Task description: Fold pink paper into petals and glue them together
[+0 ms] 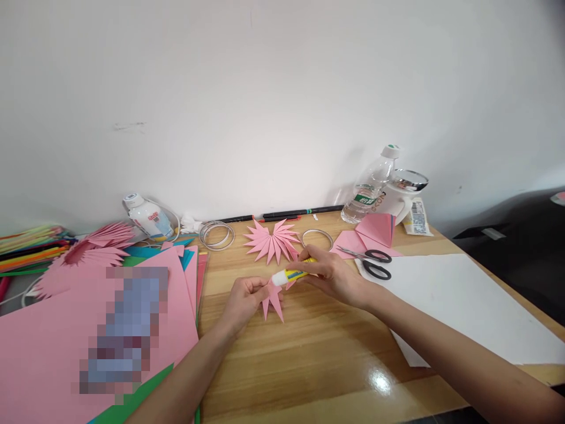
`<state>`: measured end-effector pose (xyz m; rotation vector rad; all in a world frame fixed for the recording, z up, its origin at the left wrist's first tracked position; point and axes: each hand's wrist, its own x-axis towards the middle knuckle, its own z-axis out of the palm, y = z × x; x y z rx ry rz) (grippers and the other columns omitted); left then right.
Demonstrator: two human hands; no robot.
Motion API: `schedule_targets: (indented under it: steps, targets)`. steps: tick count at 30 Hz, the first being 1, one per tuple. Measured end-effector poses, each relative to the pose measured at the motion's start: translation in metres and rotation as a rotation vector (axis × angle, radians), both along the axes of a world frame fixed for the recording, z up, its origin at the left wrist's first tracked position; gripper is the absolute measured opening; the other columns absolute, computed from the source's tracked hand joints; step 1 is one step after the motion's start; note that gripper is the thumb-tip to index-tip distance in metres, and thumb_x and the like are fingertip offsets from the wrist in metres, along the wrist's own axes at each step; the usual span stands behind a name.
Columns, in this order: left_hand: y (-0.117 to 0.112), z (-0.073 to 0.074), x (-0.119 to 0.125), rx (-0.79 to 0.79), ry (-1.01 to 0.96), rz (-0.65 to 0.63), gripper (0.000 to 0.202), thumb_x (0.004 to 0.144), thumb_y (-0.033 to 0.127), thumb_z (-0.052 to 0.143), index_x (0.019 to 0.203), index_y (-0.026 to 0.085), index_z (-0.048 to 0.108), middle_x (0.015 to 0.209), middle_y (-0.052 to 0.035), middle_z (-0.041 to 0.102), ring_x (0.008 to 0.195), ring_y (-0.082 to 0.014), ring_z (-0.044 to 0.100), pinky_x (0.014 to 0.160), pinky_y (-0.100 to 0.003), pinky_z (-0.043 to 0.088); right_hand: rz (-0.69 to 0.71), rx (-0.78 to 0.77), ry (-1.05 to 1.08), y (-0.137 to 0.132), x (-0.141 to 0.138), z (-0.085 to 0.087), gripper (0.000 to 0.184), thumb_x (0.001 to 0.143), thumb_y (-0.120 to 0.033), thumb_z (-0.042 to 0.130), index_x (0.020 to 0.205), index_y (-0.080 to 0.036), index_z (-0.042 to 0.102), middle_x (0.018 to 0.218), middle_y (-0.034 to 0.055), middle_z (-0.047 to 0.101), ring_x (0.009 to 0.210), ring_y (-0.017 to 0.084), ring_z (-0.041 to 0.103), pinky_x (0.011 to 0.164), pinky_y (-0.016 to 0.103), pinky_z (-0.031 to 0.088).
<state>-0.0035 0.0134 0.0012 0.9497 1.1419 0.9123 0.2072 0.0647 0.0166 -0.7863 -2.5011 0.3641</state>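
My left hand (242, 301) pinches a small pink spiky paper piece (273, 301) just above the wooden table (309, 353). My right hand (335, 277) grips a yellow and white glue stick (291, 274), whose white tip touches the top of that piece. Behind them lies a larger pink fan of paper spikes (272, 239), flat on the table.
Pink and coloured paper sheets (53, 341) cover the left side, with a pink paper flower (95, 247) behind. Scissors (374, 263) and folded pink paper (375, 232) lie right, beside a white sheet (459, 306). Wire rings (216, 234), markers, bottles (368, 188) and a cup line the wall.
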Motion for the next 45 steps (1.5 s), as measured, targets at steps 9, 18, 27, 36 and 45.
schedule_targets:
  steps: [9, 18, 27, 36, 45]
  targets:
    - [0.0, 0.001, 0.0, -0.009, 0.022, -0.017, 0.034, 0.059, 0.044, 0.073, 0.069, 0.012, 0.069, 0.064, -0.0081, 0.07, 0.058, -0.0206, 0.065, 0.059, -0.03, 0.051, 0.064, -0.017, -0.036, 0.001, 0.001, 0.004, 0.031, 0.087, -0.022, 0.05, 0.116, -0.028, 0.057, 0.093, 0.0068, 0.054, 0.07, 0.013, 0.054, 0.056, 0.023, 0.04]
    - [0.0, 0.002, 0.001, 0.018, 0.054, -0.072, 0.036, 0.062, 0.046, 0.069, 0.071, 0.011, 0.07, 0.065, -0.008, 0.07, 0.06, -0.0202, 0.065, 0.057, -0.027, 0.049, 0.077, -0.014, -0.084, 0.001, 0.003, 0.008, 0.032, 0.085, -0.017, 0.052, 0.115, -0.029, 0.059, 0.094, 0.0058, 0.055, 0.071, 0.013, 0.054, 0.057, 0.022, 0.04]
    - [0.006, -0.001, -0.009, 0.182, 0.194, 0.104, 0.026, 0.07, 0.037, 0.064, 0.077, 0.012, 0.07, 0.072, -0.007, 0.071, 0.063, -0.0171, 0.064, 0.055, -0.022, 0.046, -0.001, -0.13, 0.133, -0.007, 0.014, 0.011, 0.027, 0.086, -0.024, 0.052, 0.111, -0.025, 0.061, 0.089, 0.0061, 0.057, 0.069, 0.014, 0.054, 0.057, 0.023, 0.041]
    - [0.004, -0.001, -0.007, 0.227, 0.195, 0.157, 0.034, 0.075, 0.039, 0.06, 0.093, 0.011, 0.064, 0.08, -0.0089, 0.071, 0.064, -0.019, 0.066, 0.059, -0.026, 0.05, -0.31, -0.474, 0.398, -0.02, 0.023, -0.004, 0.033, 0.081, -0.041, 0.055, 0.105, -0.02, 0.064, 0.092, 0.0044, 0.066, 0.083, 0.019, 0.059, 0.072, 0.027, 0.044]
    - [-0.001, 0.009, -0.004, 0.775, 0.58, 0.303, 0.016, 0.076, 0.029, 0.061, 0.083, 0.018, 0.07, 0.076, -0.0037, 0.064, 0.069, -0.0141, 0.058, 0.061, -0.023, 0.046, -0.369, -0.874, 0.668, -0.041, -0.002, -0.012, 0.036, 0.083, -0.05, 0.047, 0.076, -0.017, 0.057, 0.06, -0.0024, 0.047, 0.051, 0.009, 0.04, 0.046, 0.021, 0.031]
